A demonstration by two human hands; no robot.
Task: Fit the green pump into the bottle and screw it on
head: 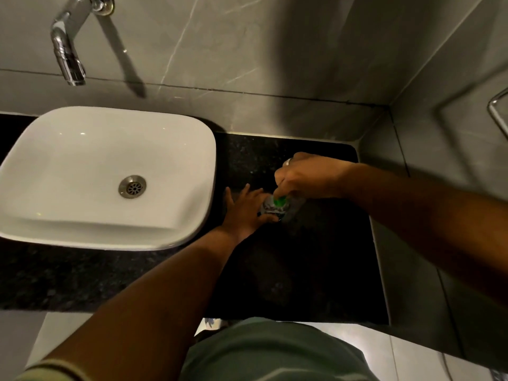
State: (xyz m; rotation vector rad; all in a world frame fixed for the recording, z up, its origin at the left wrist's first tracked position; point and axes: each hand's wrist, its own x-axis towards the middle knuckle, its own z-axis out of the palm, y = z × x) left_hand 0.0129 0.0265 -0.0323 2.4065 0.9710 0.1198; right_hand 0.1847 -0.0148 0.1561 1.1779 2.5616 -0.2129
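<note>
While the left hand point(243, 209) clasps the bottle point(270, 209) on the countertop point(316, 270), at three o'clock from the basin point(104, 232), the right hand point(305, 174) pinches the green pump point(280, 201) from above. Recommend: steady bottle, pump vertical, turn without cross-threading.

The bottle point(270, 209) stands upright on the black counter, at about three o'clock from the white basin and near the frame's centre. Seen from above, it looks clear or greyish with a dark printed label; details are blurred. The green pump point(280, 201) sits at its top, at the mouth, only a small bright green patch showing beneath the fingers covering it.
</note>
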